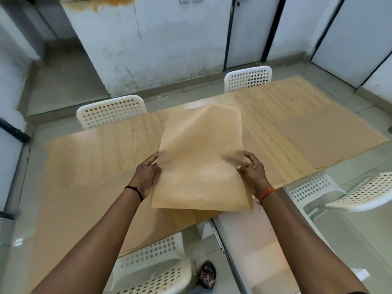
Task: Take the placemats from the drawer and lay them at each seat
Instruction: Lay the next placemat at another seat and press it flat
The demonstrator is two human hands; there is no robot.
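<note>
Both hands were up over the wooden table (101, 153), holding one tan placemat (201, 158) in the air between them. The left hand (146, 175) gripped its edge at about 9 o'clock, thumb on top and fingers curled underneath. The right hand (251, 168) pinched the opposite edge at 3 o'clock, fingers bent around it. The mat was floppy, its far end bulged upward, and its near edge hung just past the table's edge. You could see dotted patches on it.

A second placemat (326, 139) was already lying flat on the table out at 2 o'clock, well apart from the held one.

White perforated chairs sat around: one at 11 o'clock (111, 111), one at 1 o'clock (248, 78), one at 4 o'clock (347, 192), one at 6 o'clock (154, 270).
</note>
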